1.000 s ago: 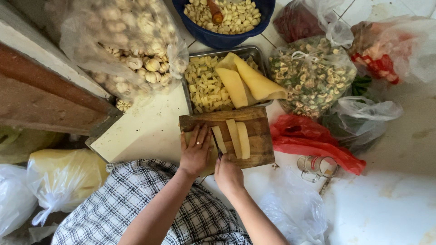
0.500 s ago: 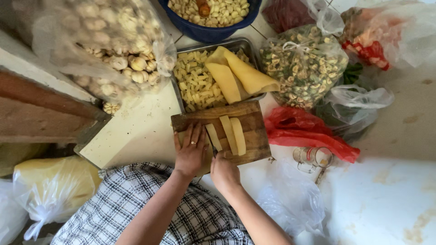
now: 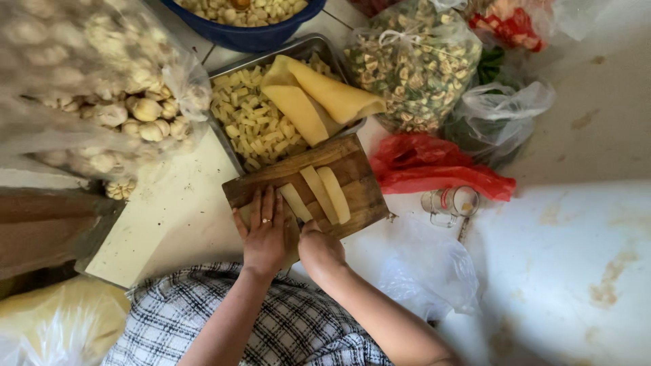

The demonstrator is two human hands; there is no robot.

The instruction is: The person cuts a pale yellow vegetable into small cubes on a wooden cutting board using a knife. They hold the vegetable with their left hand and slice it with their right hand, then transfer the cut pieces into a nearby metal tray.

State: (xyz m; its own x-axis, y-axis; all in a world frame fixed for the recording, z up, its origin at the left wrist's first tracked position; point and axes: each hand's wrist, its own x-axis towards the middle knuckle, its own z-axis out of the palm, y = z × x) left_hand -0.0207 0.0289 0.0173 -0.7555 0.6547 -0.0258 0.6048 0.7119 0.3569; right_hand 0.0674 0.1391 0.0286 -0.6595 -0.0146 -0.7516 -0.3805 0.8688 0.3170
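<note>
A brown wooden cutting board (image 3: 356, 176) lies on the white floor, bearing three pale yellow strips (image 3: 323, 195) side by side. My left hand (image 3: 266, 232), with a ring on one finger, rests flat on the board's near left corner, fingers together. Beside it my right hand (image 3: 319, 249) is curled at the board's near edge, just below the strips; what it grips is hidden. Behind the board stands a metal tray (image 3: 232, 68) full of small yellow cut pieces (image 3: 252, 122), with large yellow sheets (image 3: 319, 102) draped across them.
A blue bowl (image 3: 252, 37) of pale pieces sits behind the tray. Clear bags of garlic bulbs (image 3: 102, 88) and mixed green-yellow bits (image 3: 413, 68) flank it. A red plastic bag (image 3: 434, 169), small glass jar (image 3: 451, 203) and crumpled clear bag (image 3: 427, 271) lie to the right.
The view has slid so the board and tray sit lower and further left in the picture. Both hands have stayed at the board's near edge.
</note>
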